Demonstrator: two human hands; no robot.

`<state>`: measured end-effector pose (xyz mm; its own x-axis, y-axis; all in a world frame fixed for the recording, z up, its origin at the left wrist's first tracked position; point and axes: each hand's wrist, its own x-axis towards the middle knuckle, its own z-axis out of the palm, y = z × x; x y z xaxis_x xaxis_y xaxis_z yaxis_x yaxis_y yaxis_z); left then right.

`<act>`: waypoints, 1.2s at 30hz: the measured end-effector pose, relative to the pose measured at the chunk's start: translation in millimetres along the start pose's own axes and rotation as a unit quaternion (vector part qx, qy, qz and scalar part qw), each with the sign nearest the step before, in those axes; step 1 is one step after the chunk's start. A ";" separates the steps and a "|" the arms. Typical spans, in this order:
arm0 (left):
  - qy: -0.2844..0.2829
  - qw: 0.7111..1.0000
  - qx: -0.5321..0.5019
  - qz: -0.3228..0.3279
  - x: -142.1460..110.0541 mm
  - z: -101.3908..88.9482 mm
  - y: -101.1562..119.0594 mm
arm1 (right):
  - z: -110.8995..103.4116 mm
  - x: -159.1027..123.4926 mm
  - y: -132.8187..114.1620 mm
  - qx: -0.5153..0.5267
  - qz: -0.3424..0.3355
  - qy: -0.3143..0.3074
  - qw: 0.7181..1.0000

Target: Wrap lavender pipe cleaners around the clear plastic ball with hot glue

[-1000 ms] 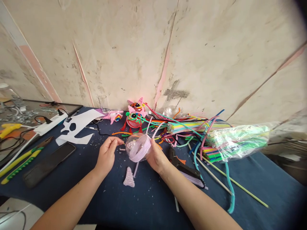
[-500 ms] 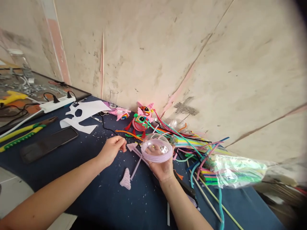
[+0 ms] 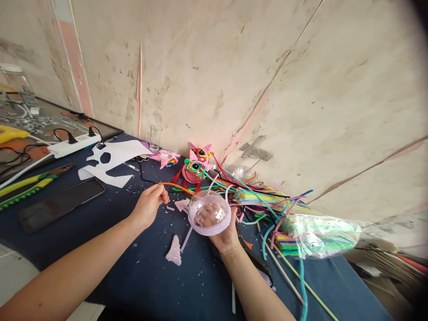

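In my right hand [image 3: 227,236] is a clear plastic dome [image 3: 209,209], its rim wrapped with a lilac pipe cleaner band [image 3: 210,230]. The fingers show through the plastic beneath it. My left hand [image 3: 151,204] is closed to the left of the dome, apart from it; anything between its fingertips is hidden. A short lilac scrap [image 3: 170,208] lies by those fingertips. On the cloth near the dome is a lilac ridged triangular piece [image 3: 174,250] with a stem, and another such piece [image 3: 182,205] is partly covered by the dome.
Behind the dome stand decorated pink figures [image 3: 194,167] and a drinking glass [image 3: 155,137]. Pipe cleaners [image 3: 267,200] and a plastic bag [image 3: 327,236] lie right. Cut white paper [image 3: 117,156], a phone [image 3: 63,203], pliers [image 3: 36,183] and a power strip [image 3: 75,145] lie left.
The dome has tilted, so its rounded top now shows more and its banded rim faces me lower down. My left hand has shifted slightly left, and the short lilac scrap now shows beside it.
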<state>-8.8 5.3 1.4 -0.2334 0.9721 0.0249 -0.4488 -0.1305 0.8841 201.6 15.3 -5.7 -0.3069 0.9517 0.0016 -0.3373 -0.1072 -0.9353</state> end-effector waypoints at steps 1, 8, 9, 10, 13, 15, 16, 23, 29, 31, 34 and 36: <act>-0.006 1.000 -0.012 -0.013 0.4 0.2 0.5 | 0.2 -0.3 0.1 0.006 -0.001 -0.005 1.000; -0.012 0.998 -0.036 -0.047 3.2 -1.1 0.6 | -1.3 1.4 3.9 0.065 0.003 -0.040 0.997; -0.008 0.999 -0.031 -0.039 3.4 -1.8 0.1 | -1.2 1.7 4.8 0.083 0.005 -0.047 0.995; 0.000 0.999 -0.026 -0.026 3.5 -2.6 -0.6 | -0.8 1.7 5.5 0.103 0.007 -0.057 0.993; 0.008 1.000 0.018 -0.003 3.8 -6.3 -3.2 | 2.7 0.5 5.4 0.155 0.012 -0.096 0.983; 0.038 0.991 0.123 0.045 3.8 -8.9 -4.4 | 6.0 -0.7 3.9 0.167 0.010 -0.110 0.980; 0.041 0.981 0.179 0.066 3.6 -9.9 -4.5 | 7.6 -1.3 3.0 0.167 0.009 -0.113 0.979; 0.002 0.937 0.323 0.131 -4.4 -5.6 2.7 | 12.7 -3.1 1.1 0.142 -0.006 -0.114 0.983; -0.034 0.938 0.318 0.132 -7.7 -6.2 0.8 | 15.5 -9.2 0.9 0.134 -0.037 -0.111 0.984; -0.039 0.936 0.318 0.146 -8.9 -7.3 1.1 | 17.2 -11.4 2.7 0.126 -0.040 -0.108 0.985; -0.052 0.941 0.298 0.152 -12.5 -6.0 0.1 | 19.9 -11.7 8.5 0.119 -0.037 -0.090 0.988; -0.062 0.951 0.276 0.124 -16.4 -2.6 -4.1 | 21.2 -9.3 13.5 0.114 -0.035 -0.062 0.991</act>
<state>-5.5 -10.6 -3.9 -0.1549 0.9447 0.2890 0.1369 -0.2691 0.9533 181.0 -1.1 -10.8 -0.3779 0.9181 0.1193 -0.5498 -0.1188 -0.8268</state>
